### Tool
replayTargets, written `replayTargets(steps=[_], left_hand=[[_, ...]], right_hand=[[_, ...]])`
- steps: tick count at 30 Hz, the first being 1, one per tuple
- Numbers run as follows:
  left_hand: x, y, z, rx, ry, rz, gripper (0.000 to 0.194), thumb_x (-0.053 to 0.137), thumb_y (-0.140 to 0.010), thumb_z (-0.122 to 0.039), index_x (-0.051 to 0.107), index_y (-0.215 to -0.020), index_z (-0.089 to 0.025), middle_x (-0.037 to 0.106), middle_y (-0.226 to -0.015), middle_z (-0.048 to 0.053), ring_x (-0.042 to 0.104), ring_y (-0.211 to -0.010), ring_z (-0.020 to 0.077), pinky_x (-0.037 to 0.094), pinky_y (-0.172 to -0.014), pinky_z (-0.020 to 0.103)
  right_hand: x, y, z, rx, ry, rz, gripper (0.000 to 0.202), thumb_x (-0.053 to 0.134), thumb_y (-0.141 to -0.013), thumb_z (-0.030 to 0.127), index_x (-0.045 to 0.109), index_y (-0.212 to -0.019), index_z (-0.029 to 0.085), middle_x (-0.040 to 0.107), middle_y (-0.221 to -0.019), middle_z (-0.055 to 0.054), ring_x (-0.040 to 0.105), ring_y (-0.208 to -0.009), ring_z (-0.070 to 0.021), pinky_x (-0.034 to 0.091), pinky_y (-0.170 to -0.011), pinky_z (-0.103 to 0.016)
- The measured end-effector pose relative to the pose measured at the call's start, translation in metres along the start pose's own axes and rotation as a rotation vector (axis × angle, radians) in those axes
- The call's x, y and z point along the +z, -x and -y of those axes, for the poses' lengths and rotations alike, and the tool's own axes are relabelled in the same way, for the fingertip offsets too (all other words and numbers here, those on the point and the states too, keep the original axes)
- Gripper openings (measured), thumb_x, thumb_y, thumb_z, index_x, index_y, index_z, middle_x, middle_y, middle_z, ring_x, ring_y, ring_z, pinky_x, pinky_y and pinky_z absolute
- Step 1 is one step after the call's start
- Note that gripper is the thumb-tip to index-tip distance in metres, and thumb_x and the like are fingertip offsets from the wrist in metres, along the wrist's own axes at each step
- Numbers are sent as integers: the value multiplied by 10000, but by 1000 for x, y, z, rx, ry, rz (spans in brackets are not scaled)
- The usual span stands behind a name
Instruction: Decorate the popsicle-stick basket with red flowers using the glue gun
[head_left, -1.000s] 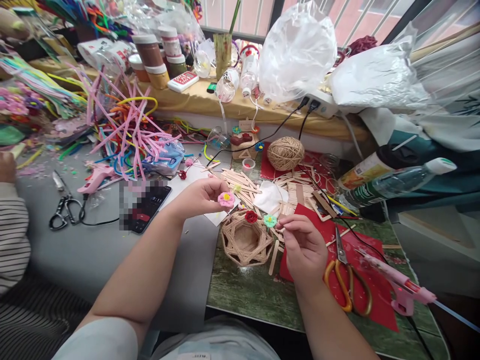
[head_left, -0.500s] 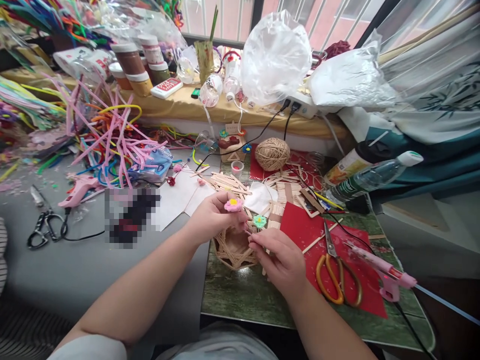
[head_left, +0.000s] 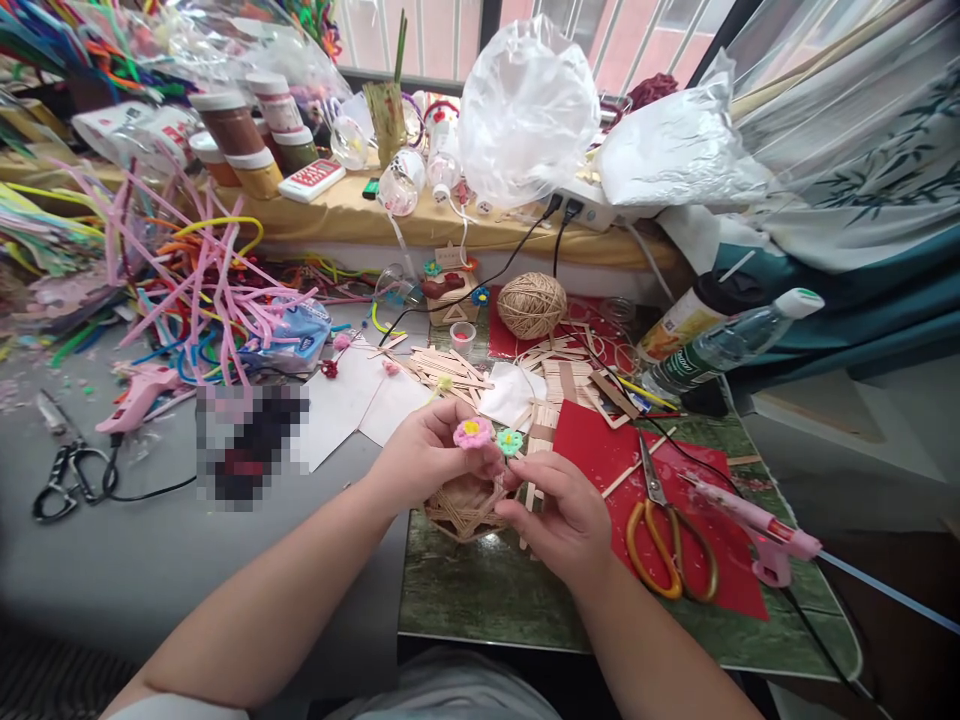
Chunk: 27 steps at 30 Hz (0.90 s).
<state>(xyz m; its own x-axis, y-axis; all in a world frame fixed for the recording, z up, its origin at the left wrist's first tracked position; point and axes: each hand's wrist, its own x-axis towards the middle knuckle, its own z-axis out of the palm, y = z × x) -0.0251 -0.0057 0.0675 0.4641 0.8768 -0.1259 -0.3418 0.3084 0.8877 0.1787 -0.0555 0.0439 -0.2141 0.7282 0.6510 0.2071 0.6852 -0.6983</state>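
Left fingers (head_left: pixel 463 462) pinching pink flower (head_left: pixel 472 432), right fingers (head_left: pixel 546 477) with hold unclear, green-labelled bottle (head_left: pixel 731 340), lettering unreadable

Both hands (head_left: pixel 420 460) (head_left: pixel 566 515) close together — fingers (head_left: pixel 544 474) bent.

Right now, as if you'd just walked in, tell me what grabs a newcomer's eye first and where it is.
Probably the pink flower with its yellow centre, held in the left hand, a mint-green flower just to its right. Next would come the big tangle of pink pipe cleaners on the left, then the orange-handled scissors on the red sheet at the right.
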Motion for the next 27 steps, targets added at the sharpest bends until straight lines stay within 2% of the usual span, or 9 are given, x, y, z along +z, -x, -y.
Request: replayTargets(steps=[3,6,10,15,19,23,25,27], left_hand=[[-2,-1,-1,19,-13,-50,345,904,-796,-276,577,-856,-182,741,-779,-9,737,-695,132,605,-664,231],[-3,-1,-2,-14,-28,-32,319,886,-819,-275,586,-868,-180,744,-782,-6,738,-712,128,593,-665,217],[-1,1,-1,-27,-34,-15,332,895,-803,-277,583,-867,-185,762,-784,2,742,-726,143,606,-693,245],[-4,-1,-3,-24,-63,-75,289,898,-786,-244,624,-841,-169,765,-781,7,736,-705,131,604,-712,238],[-4,-4,-1,-30,-16,-86,299,901,-780,-253,615,-811,-169,764,-774,11,729,-677,131,588,-674,229],[0,-3,1,12,10,-141,315,915,-762,-263,615,-784,-169,746,-740,-2,706,-658,122,571,-659,223],[2,-1,1,9,-24,-125,313,933,-732,-247,634,-765,-160,744,-748,4,689,-660,117,561,-663,223],[4,1,-1,-16,-44,-83,305,947,-709,-249,665,-774,-156,748,-771,16,683,-686,123,552,-671,227]], right_hand=[[-1,-2,0,-66,43,85,641,757,-897,58,628,-1459,339,762,-1101,-63,748,-968,-211,659,-842,-369],[1,-4,1,-134,113,130,583,671,-947,19,630,-1467,281,766,-1110,-90,743,-1025,-212,645,-890,-367],[0,-5,1,-186,152,122,503,732,-931,42,679,-1393,232,777,-1057,-100,741,-1007,-222,636,-882,-378],[-3,-4,2,-153,40,73,456,747,-892,2,728,-1289,226,770,-1016,-91,740,-947,-218,624,-851,-387],[1,-2,4,-44,-138,6,369,711,-924,47,754,-1211,275,753,-998,-67,722,-893,-201,612,-810,-378],[7,-2,2,143,-330,39,157,713,-954,144,773,-1042,261,730,-914,-50,685,-794,-177,579,-707,-326],[10,-1,1,255,-354,61,77,720,-962,186,756,-924,242,723,-870,-41,675,-778,-174,566,-709,-318],[12,0,0,353,-324,71,130,724,-968,224,724,-837,231,713,-829,-35,669,-777,-178,558,-734,-325]])
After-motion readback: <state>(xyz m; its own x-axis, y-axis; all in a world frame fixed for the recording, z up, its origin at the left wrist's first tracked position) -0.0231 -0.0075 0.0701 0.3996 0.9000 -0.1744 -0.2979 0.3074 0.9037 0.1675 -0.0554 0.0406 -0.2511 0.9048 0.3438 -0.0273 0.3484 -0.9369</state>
